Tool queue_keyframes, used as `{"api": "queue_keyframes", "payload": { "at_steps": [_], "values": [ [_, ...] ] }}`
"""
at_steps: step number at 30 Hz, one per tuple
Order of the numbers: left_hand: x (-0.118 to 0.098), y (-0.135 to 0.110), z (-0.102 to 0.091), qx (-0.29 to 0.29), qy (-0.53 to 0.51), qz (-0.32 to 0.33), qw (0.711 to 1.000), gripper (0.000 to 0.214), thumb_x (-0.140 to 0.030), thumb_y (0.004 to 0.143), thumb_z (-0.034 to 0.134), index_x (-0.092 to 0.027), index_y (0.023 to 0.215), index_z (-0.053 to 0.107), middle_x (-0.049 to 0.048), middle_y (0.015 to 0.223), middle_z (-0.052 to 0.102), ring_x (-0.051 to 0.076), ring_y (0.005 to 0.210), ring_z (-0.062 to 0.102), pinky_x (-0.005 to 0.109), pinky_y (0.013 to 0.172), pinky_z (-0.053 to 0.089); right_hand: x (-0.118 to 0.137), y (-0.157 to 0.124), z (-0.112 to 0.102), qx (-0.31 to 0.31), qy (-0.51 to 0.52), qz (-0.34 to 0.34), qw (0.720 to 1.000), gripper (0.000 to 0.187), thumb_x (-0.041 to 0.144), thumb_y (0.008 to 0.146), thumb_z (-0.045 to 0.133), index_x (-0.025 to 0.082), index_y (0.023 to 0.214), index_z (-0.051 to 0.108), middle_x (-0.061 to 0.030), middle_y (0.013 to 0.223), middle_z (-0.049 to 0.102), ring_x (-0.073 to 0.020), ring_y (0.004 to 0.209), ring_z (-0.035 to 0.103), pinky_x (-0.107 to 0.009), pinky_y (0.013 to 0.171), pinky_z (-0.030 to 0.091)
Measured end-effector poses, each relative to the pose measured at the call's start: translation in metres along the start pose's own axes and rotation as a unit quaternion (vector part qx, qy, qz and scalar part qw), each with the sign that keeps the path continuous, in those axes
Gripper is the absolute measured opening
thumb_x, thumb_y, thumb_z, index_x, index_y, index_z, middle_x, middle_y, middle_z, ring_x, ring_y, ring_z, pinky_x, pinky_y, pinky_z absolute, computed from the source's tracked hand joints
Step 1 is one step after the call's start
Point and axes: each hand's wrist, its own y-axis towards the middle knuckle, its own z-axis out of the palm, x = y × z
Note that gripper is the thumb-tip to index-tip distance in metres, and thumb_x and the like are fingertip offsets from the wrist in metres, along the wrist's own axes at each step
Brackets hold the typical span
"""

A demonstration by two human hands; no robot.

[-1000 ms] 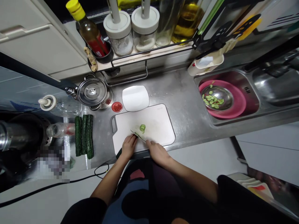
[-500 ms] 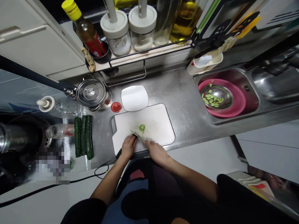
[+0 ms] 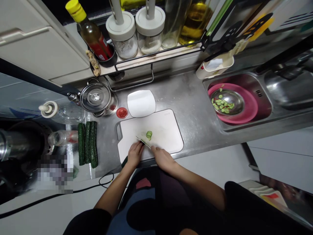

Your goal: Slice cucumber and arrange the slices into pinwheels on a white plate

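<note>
A white cutting board [image 3: 166, 130] lies on the steel counter. My left hand [image 3: 134, 155] presses curled fingers onto a dark green cucumber [image 3: 125, 160] whose end sticks out below the hand. My right hand [image 3: 163, 159] is closed round the handle of a knife [image 3: 143, 142]; the blade lies across the cucumber right beside my left fingertips. A small heap of pale green cucumber slices [image 3: 149, 134] sits just beyond the blade.
Whole cucumbers [image 3: 87, 143] lie left of the board. A white dish [image 3: 141, 103], a small red cap [image 3: 122, 112] and a lidded steel pot [image 3: 96, 97] stand behind it. In the sink a metal bowl of slices [image 3: 226, 102] rests in a pink basin [image 3: 249, 107]. A rack of bottles and jars [image 3: 137, 32] hangs above.
Knife and right hand have shifted slightly left along the cucumber, toward my left fingers. The left hand has stayed put.
</note>
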Motion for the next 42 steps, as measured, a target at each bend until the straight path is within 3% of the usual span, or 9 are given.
{"api": "queue_keyframes", "payload": {
  "at_steps": [9,21,28,34,42],
  "values": [
    [-0.003,0.005,-0.005,-0.015,-0.003,0.024,1.0,0.022,-0.027,0.091,0.048,-0.018,0.101,0.066,0.0081,0.096,0.071,0.018,0.087,0.067,0.032,0.078,0.056,0.002,0.015,0.005,-0.015,0.0,-0.002,1.0,0.039,0.004,0.089,0.024,0.016,0.117,0.049,-0.012,0.104,0.065,-0.0209,0.094,0.063,-0.028,0.073,0.045],
    [0.002,0.0,-0.002,0.017,-0.011,-0.007,1.0,0.024,-0.029,0.091,0.048,-0.02,0.103,0.066,0.008,0.101,0.071,0.019,0.091,0.067,0.035,0.082,0.056,-0.002,0.037,0.016,-0.032,0.008,-0.01,0.999,0.039,0.004,0.088,0.027,0.016,0.118,0.049,-0.0118,0.106,0.064,-0.0197,0.094,0.063,-0.026,0.073,0.044],
    [0.001,-0.001,-0.001,0.013,-0.012,-0.018,1.0,0.024,-0.03,0.091,0.049,-0.021,0.104,0.066,0.0072,0.1,0.071,0.019,0.092,0.067,0.035,0.082,0.056,-0.008,0.015,0.005,-0.038,0.009,0.003,0.999,0.04,0.002,0.085,0.031,0.017,0.118,0.049,-0.0109,0.104,0.064,-0.0192,0.092,0.063,-0.025,0.072,0.043],
    [0.001,-0.002,-0.001,0.004,-0.011,-0.015,1.0,0.023,-0.029,0.091,0.047,-0.021,0.103,0.066,0.0071,0.099,0.071,0.019,0.09,0.067,0.035,0.081,0.056,-0.003,-0.008,-0.001,-0.008,-0.01,0.012,1.0,0.042,0.002,0.086,0.026,0.016,0.117,0.049,-0.0121,0.103,0.064,-0.0196,0.09,0.063,-0.025,0.069,0.043],
    [0.001,-0.002,-0.001,0.004,-0.009,-0.009,1.0,0.022,-0.029,0.092,0.046,-0.02,0.1,0.065,0.0073,0.097,0.07,0.018,0.089,0.066,0.033,0.08,0.056,-0.001,-0.012,0.002,0.0,-0.014,0.015,1.0,0.045,0.0,0.086,0.022,0.016,0.119,0.049,-0.0121,0.104,0.064,-0.0198,0.09,0.064,-0.027,0.072,0.045]
  ]
}}
